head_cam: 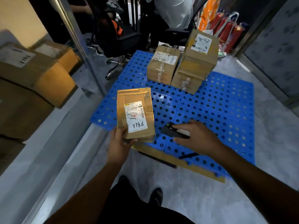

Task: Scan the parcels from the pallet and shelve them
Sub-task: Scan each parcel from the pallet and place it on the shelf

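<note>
My left hand (pixel 120 141) grips the lower end of a small brown parcel (pixel 135 102), held upright with its white label marked 7786 facing me. To its right, my right hand (pixel 196 135) holds a black handheld scanner (pixel 174 132), whose front end points left toward the parcel. Both are above the near left part of a blue perforated pallet (pixel 218 110). At the pallet's far side stand three taped cardboard parcels: one on the left (pixel 161 65), and a tall one (pixel 200 54) stacked on a lower one (pixel 186 83).
A metal shelf unit on the left carries several cardboard boxes (pixel 32 75). A flattened cardboard strip (pixel 178 165) lies under the pallet's near edge. Office chairs (pixel 123 39) with people seated stand behind the pallet. Red fire extinguishers (pixel 229 33) are at the back right. A grey wall panel (pixel 275 54) runs along the right.
</note>
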`<act>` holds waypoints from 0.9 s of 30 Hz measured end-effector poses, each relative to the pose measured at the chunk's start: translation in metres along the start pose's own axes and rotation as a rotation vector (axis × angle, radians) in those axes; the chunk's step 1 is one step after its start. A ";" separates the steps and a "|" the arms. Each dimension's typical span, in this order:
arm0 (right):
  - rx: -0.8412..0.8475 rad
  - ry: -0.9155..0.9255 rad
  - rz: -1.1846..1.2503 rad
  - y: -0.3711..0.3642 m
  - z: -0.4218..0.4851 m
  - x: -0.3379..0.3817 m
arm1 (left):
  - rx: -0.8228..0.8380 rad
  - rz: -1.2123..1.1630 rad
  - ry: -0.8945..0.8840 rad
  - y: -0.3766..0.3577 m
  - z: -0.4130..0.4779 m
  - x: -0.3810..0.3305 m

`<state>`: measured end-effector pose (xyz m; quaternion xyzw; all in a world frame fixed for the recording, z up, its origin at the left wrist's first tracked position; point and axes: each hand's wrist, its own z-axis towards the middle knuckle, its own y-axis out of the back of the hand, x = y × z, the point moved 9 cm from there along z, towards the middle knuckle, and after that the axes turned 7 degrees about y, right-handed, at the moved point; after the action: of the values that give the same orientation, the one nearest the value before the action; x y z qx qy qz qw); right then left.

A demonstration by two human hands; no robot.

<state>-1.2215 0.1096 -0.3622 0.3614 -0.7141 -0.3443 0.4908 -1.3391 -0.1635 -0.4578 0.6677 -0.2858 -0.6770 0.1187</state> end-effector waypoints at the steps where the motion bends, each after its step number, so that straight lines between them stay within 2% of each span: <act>1: 0.036 0.002 -0.097 0.004 -0.002 0.004 | 0.007 -0.008 -0.006 -0.002 0.001 0.001; 5: 0.087 0.020 -0.344 0.023 -0.008 0.025 | 0.049 0.014 -0.007 -0.008 0.006 0.002; 12: 0.087 -0.020 -0.498 0.029 -0.008 0.050 | 0.092 0.072 0.030 -0.013 0.010 -0.001; 17: 0.098 -0.086 -0.474 0.021 -0.010 0.052 | 0.106 0.116 0.003 -0.012 0.009 -0.003; 23: 0.019 -0.087 -0.386 0.040 -0.019 0.040 | 0.131 0.013 -0.041 -0.011 0.011 -0.002; 27: 0.021 -0.071 -0.242 0.054 -0.017 0.022 | 0.081 -0.050 -0.022 -0.012 0.018 0.000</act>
<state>-1.2211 0.1160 -0.3017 0.4376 -0.6858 -0.4063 0.4161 -1.3538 -0.1495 -0.4656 0.6714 -0.2974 -0.6751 0.0713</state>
